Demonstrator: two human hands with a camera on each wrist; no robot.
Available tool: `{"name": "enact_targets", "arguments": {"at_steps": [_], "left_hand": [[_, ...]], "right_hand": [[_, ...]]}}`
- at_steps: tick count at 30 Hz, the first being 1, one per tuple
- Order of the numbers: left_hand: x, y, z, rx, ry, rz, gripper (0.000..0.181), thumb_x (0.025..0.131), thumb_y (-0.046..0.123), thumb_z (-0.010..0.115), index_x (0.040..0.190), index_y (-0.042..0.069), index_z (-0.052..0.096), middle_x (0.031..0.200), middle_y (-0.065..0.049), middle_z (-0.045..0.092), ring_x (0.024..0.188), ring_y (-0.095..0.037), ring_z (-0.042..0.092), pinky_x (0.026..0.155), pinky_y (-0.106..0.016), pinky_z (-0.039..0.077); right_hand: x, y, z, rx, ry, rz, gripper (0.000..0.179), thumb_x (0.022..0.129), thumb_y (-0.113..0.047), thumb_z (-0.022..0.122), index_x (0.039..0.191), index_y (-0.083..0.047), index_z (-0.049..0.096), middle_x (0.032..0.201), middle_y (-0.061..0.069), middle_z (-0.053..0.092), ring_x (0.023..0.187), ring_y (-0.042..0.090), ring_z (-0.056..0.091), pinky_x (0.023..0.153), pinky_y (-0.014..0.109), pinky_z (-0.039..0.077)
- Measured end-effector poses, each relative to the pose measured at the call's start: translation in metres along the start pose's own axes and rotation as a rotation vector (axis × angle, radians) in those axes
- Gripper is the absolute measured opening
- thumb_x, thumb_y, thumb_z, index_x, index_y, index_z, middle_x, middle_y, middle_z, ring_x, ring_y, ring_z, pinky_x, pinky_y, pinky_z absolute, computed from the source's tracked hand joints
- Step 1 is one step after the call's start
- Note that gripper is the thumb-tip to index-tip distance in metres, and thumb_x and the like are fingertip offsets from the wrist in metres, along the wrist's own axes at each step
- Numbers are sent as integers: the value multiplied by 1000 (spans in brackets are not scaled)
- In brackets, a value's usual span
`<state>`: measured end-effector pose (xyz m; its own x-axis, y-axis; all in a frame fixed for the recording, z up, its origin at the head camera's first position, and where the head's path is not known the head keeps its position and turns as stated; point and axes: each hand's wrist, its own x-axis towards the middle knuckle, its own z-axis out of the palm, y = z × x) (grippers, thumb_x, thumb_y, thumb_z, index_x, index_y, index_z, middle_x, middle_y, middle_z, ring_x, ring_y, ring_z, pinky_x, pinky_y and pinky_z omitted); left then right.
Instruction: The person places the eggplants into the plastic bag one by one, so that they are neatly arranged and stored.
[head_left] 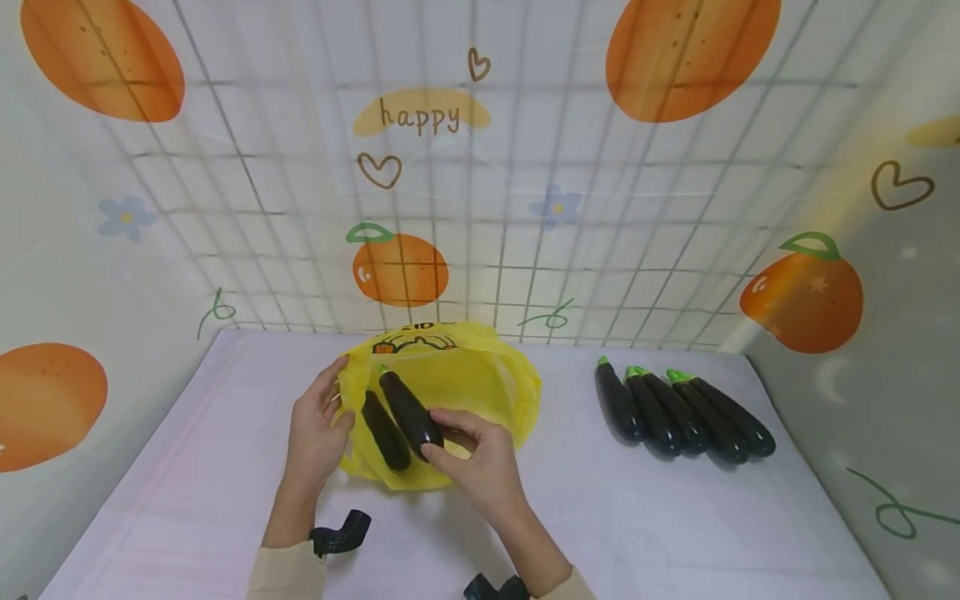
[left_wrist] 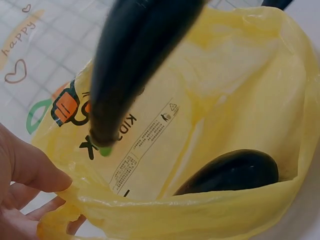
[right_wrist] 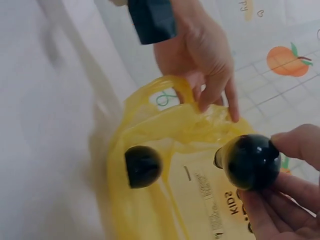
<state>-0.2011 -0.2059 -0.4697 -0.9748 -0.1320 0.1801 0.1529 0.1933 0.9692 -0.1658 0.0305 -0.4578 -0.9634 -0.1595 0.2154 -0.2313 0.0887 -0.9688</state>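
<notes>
A yellow plastic bag (head_left: 487, 379) stands with its mouth wide on the white table. My left hand (head_left: 318, 433) pinches the bag's left rim, thumb on the near side in the left wrist view. Over the bag's mouth my right hand (head_left: 480, 462) grips a dark, glossy eggplant (head_left: 408, 408) by its thick end, its green stem pointing away from me. A second eggplant (left_wrist: 235, 172) lies inside the bag along the left wall; only its rounded end shows fully in the left wrist view.
On the right of the table several eggplants (head_left: 660, 417) lie side by side in a row, green stems toward the back. Behind the table rises a wire grid covered by a sheet (head_left: 510, 150) printed with oranges. Black straps with cameras (head_left: 341, 533) sit on the wrists.
</notes>
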Motion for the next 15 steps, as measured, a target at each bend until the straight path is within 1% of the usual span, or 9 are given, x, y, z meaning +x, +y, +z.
{"name": "enact_targets", "arguments": {"at_steps": [4,8,12,15], "left_hand": [[0,1,0,6,0,1,79,91,-22,52,160,16,45,164,0,41,149,-23,41,125,-43,32],[1,1,1,20,1,-6,80,91,-22,52,160,18,45,165,-1,41,150,-23,40,125,-43,32],[0,1,1,30,1,-19,80,91,-22,52,161,18,44,165,-1,40,150,-24,40,125,-43,32],[0,1,1,22,2,-22,81,91,-23,52,161,18,44,165,-1,40,149,-23,41,125,-42,32]], "right_hand": [[3,10,1,0,-11,8,41,85,3,84,125,2,74,124,14,74,112,31,72,101,43,58],[5,19,3,-14,-22,33,41,87,1,83,127,4,72,126,17,72,115,34,71,101,47,57],[8,27,4,-18,-27,58,42,89,1,81,129,6,70,129,21,70,118,37,69,100,45,57],[9,33,6,-34,-25,74,42,89,1,81,130,7,70,129,21,70,117,36,70,99,40,58]]}}
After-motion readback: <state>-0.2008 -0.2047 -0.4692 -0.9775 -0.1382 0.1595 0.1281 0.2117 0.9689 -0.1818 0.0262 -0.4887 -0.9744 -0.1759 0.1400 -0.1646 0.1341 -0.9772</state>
